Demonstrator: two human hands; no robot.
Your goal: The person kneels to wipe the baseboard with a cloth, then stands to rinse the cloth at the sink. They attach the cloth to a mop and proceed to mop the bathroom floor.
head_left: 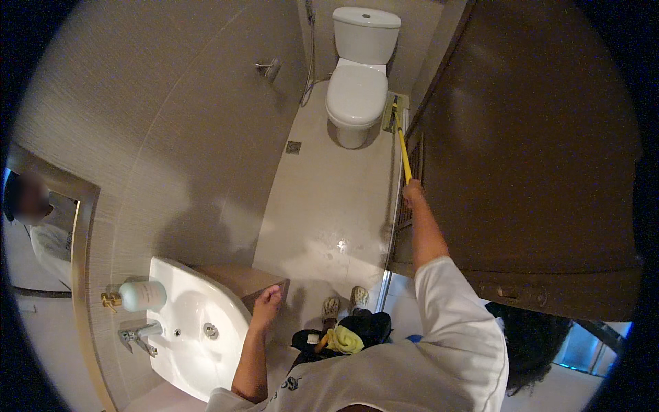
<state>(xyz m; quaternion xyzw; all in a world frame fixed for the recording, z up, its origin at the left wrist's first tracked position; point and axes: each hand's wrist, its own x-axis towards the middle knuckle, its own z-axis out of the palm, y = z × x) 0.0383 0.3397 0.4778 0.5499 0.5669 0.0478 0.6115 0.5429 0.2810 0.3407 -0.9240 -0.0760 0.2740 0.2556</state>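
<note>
My right hand [413,193] is wrapped round the yellow pole of a flat mop [403,147], with the arm stretched forward. The greenish mop head [390,117] lies on the floor in the narrow gap between the white toilet [357,96] and the right-hand side. My left hand [268,302] hangs beside the front rim of the white washbasin [237,336], fingers curled in, with nothing visible in them. A yellow cloth [344,340] is tucked into a dark pouch [374,328] at my waist.
On the basin stand a pale blue pump bottle [144,296] and a chrome tap [141,336]. A brown door [528,151] fills the right side. A paper holder [269,67] juts from the left wall, and a floor drain [293,147] lies below. A framed mirror [84,226] hangs at far left.
</note>
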